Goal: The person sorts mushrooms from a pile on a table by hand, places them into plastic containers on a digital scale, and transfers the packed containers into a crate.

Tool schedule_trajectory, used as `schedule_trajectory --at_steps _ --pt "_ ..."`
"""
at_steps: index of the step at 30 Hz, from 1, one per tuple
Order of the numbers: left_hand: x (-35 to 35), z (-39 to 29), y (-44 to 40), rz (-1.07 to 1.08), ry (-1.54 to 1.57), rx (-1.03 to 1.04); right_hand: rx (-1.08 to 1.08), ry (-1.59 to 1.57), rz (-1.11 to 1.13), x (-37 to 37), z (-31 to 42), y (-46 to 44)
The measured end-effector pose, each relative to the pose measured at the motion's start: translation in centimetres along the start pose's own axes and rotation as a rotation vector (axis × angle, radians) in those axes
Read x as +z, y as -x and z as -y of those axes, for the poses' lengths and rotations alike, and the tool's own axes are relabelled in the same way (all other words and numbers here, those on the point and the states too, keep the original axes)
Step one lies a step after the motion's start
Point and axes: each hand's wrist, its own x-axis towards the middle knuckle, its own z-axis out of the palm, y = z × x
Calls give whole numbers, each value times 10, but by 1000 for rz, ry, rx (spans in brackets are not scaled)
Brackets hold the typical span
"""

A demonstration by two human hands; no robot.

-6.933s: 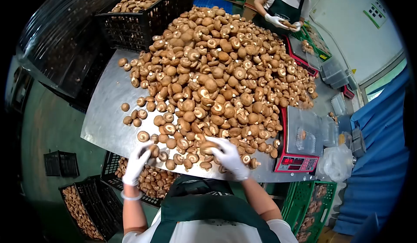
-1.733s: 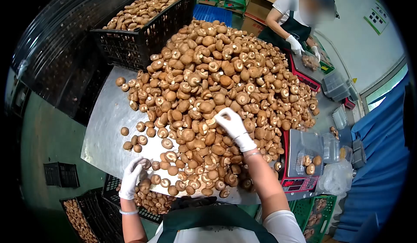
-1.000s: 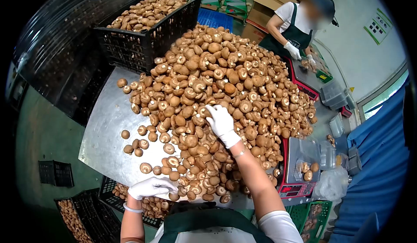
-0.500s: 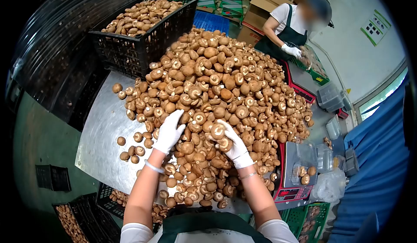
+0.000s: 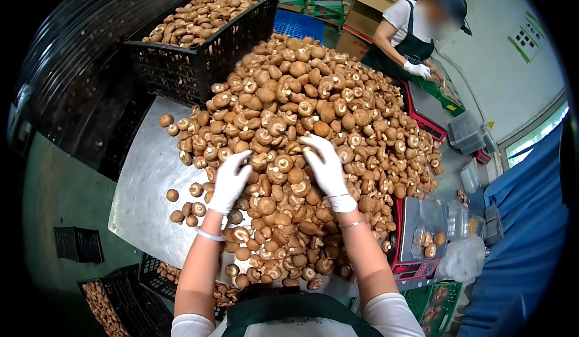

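Over the left side of the heap, the white-gloved left hand [image 5: 230, 182] points far, its thumb and fingers parted. The heap of round brown mushrooms [image 5: 281, 163] covers the middle of the silver metal tabletop [image 5: 145, 198], its long axis near to far; pale stems face mixed ways, many upward. Right of centre, the white-gloved right hand [image 5: 326, 168] points far-left, fingers curved and parted at the mushrooms; contact is unclear.

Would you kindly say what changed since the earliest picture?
The left hand and right hand moved forward from the table's near edge to the mushroom pile; the right appears to have released its mushroom. Mushrooms now sit on the nearest scale. The black crate stayed put.
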Motion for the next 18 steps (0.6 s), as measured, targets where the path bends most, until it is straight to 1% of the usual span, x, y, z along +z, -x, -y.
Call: schedule_trajectory --at_steps 1,2,4,5,6,7,8,9,10,11,12,14,15,16,18 --pt "11 0 -1 1 -167 126 -51 157 21 11 7 -1" --pt "22 3 -3 3 -334 252 -300 452 -2 24 -4 -3" --pt "34 7 -10 8 -382 241 -314 766 232 44 -11 -4" --pt "37 14 -14 -20 -356 235 -333 827 278 55 -26 -2" --pt "34 14 -16 -14 -300 225 -372 935 217 64 -30 -3" --pt "31 15 -16 -11 -143 140 -345 907 245 66 -38 -2" --pt "26 13 -15 -5 14 51 -316 879 277 62 -30 -2" --pt "14 1 -13 0 222 -56 -305 876 279 60 -29 -1" --pt "3 4 -13 -1 453 -94 -316 803 269 58 -29 -2" --pt "-6 8 -11 -13 769 -180 -329 732 256 56 -30 -2" --pt "-17 11 -8 -34 1086 -266 -324 732 254 54 -35 0" --pt "-38 17 -4 -70 1360 -320 -367 692 210 53 -41 -1" --pt "-41 21 -5 -37 1401 -264 -384 716 181 54 -42 0" --pt "-39 24 -1 -197 1251 -378 -389 712 184 54 -44 1" --pt "-40 14 -1 -29 540 -406 -361 659 132 50 -36 -1"
